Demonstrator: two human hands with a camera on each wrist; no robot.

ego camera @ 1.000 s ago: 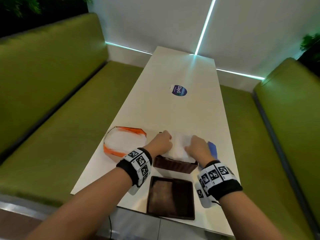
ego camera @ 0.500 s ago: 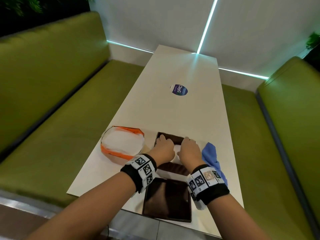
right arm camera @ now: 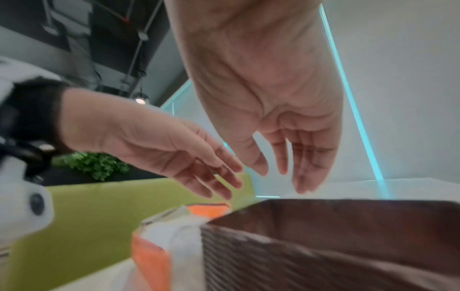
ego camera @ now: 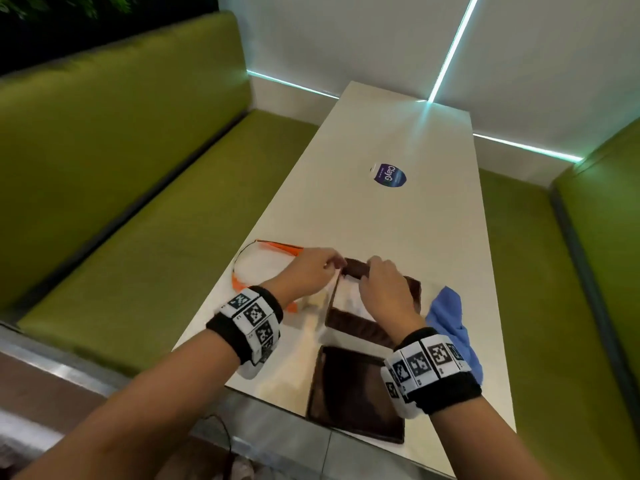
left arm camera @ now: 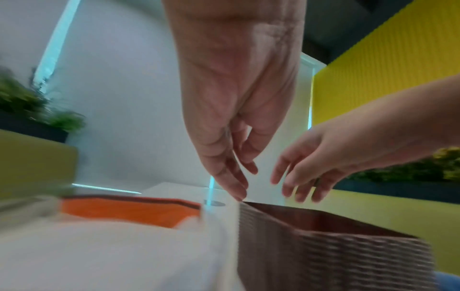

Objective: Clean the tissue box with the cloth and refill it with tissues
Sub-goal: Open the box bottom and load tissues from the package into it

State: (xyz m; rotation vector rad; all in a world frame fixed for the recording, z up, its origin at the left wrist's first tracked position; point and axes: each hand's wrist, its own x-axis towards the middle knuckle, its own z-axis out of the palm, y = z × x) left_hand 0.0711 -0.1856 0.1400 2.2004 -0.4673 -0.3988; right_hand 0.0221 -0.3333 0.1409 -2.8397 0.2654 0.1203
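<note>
The brown tissue box (ego camera: 358, 325) stands open near the table's front edge, with white tissues (ego camera: 346, 301) inside it. My left hand (ego camera: 320, 266) hovers at the box's far left corner with its fingers straight and empty (left arm camera: 237, 189). My right hand (ego camera: 379, 284) is over the far rim, fingers relaxed and holding nothing (right arm camera: 298, 167). The box's ribbed wall (left arm camera: 323, 250) fills the lower right of the left wrist view. The blue cloth (ego camera: 450, 327) lies crumpled just right of the box.
The box's dark lid (ego camera: 356, 400) lies flat at the table's front edge. An orange and white tissue packet (ego camera: 263, 268) sits left of the box. A round blue sticker (ego camera: 389, 174) marks the white table (ego camera: 381, 223). Green benches (ego camera: 145, 258) flank both sides.
Both hands held the tissue stack over the box, then pressed it down inside. Now they have lifted off and moved to the far rim, empty.
</note>
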